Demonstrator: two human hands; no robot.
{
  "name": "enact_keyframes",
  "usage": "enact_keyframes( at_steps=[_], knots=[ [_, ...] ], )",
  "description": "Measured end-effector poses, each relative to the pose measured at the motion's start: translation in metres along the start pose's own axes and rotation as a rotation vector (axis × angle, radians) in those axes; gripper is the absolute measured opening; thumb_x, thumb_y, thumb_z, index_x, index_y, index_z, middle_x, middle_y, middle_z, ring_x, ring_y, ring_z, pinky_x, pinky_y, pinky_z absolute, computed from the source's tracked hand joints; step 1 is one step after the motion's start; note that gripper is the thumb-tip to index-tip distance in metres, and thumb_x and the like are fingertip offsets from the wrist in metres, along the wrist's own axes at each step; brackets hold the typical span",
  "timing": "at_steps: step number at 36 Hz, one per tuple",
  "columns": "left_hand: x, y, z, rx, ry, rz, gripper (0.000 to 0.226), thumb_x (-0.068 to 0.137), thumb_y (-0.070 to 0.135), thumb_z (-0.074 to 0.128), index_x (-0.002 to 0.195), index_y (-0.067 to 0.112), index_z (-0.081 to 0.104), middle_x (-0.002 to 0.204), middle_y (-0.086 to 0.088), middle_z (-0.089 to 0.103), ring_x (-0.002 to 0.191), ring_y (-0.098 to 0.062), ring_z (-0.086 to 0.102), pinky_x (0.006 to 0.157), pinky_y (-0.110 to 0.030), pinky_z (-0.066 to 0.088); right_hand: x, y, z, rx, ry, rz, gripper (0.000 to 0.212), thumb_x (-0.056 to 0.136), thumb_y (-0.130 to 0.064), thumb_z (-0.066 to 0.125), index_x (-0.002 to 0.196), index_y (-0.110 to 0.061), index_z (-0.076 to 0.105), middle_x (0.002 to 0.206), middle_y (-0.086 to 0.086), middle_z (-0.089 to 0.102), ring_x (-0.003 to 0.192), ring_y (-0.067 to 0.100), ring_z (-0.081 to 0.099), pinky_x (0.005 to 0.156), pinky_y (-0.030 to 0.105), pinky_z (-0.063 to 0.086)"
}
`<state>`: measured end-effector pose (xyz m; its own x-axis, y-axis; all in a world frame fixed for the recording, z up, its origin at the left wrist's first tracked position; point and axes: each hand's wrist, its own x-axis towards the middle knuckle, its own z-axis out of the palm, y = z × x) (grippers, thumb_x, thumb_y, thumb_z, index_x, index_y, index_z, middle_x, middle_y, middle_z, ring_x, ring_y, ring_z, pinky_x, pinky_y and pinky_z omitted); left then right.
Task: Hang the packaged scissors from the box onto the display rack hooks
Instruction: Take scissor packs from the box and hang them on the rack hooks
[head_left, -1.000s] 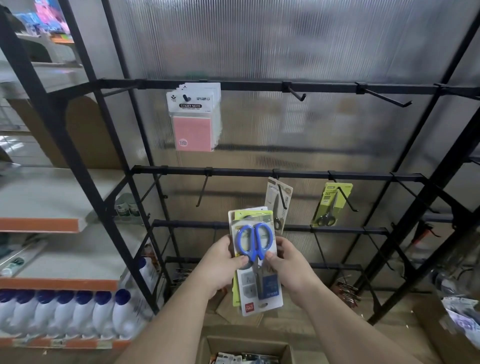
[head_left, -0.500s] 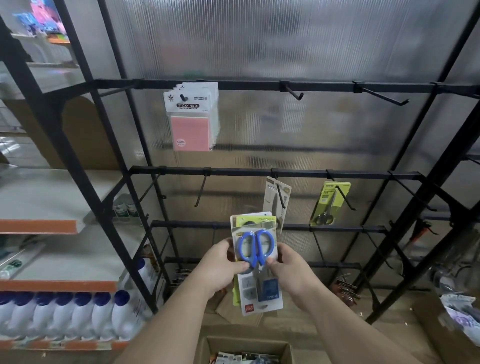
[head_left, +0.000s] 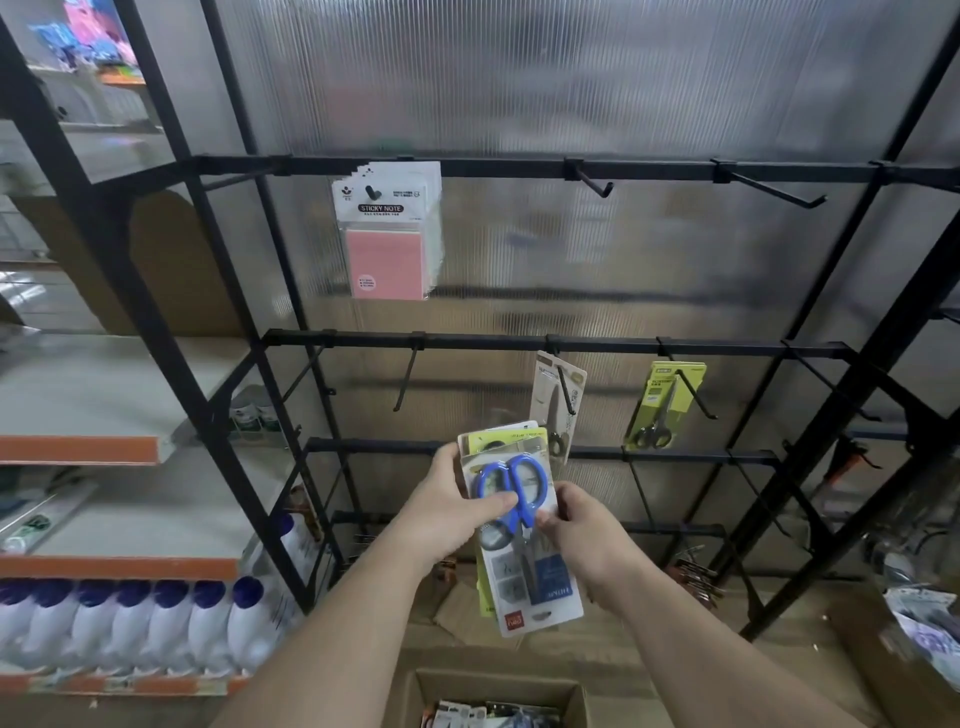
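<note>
- Both hands held a small stack of packaged scissors (head_left: 519, 535) upright, just below the rack's third bar (head_left: 374, 445), likely to sort out one card for hanging.
- The left hand (head_left: 447, 512) clamped the stack's left edge, thumb pressed across the blue handles.
- The right hand (head_left: 582, 530) pinched the front card's right edge with its fingers (head_left: 545, 517), seemingly peeling it off; the exact contact was blurred.
- An empty hook (head_left: 408, 379) waited above-left of the stack; the box (head_left: 498, 696) sat open directly beneath.
</note>
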<state>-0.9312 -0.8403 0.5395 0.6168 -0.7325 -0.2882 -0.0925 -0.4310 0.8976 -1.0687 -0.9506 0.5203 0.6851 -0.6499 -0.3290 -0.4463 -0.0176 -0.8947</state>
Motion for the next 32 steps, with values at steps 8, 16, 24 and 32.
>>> enact_keyframes(
  at_steps=[8,16,24,32],
  knots=[
    [0.004,0.012,0.000,0.581,0.026,0.185,0.095,0.085,0.038,0.076,0.156,0.031,0.013,0.149,-0.002,0.034,0.127,-0.020,0.049,0.104,-0.041,0.048,0.003,0.008,-0.002,-0.063,-0.028,0.013,0.012,0.102,-0.019,0.052,0.100,-0.028,0.060,0.094,-0.005,0.074,0.087,0.012,0.072,0.075,0.035,0.060],
    [0.008,0.027,0.014,1.282,-0.055,0.344,0.095,0.087,0.028,0.074,0.157,0.029,0.009,0.163,-0.016,0.009,0.148,-0.037,0.018,0.119,-0.054,0.021,0.010,0.019,-0.002,-0.209,-0.053,-0.056,0.027,0.099,-0.009,0.051,0.077,-0.024,0.049,0.068,-0.009,0.054,0.049,-0.004,0.047,0.047,0.011,0.037],
    [0.003,0.042,0.034,1.638,-0.236,0.349,0.058,0.092,0.011,0.059,0.146,0.015,0.039,0.156,-0.018,0.030,0.150,-0.042,0.008,0.118,-0.066,0.007,0.026,0.028,0.003,-0.379,-0.115,-0.144,0.017,0.097,-0.007,0.055,0.113,-0.011,0.061,0.087,-0.001,0.060,0.072,0.006,0.052,0.063,0.009,0.043],
    [0.004,0.042,0.037,1.605,-0.267,0.199,0.044,0.087,0.029,0.073,0.126,0.019,0.057,0.122,-0.006,0.060,0.117,-0.030,0.054,0.103,-0.052,0.036,0.031,0.025,0.002,-0.449,-0.153,-0.143,0.031,0.095,-0.004,0.053,0.121,-0.018,0.062,0.081,-0.012,0.058,0.077,0.008,0.055,0.078,0.026,0.048]
  ],
)
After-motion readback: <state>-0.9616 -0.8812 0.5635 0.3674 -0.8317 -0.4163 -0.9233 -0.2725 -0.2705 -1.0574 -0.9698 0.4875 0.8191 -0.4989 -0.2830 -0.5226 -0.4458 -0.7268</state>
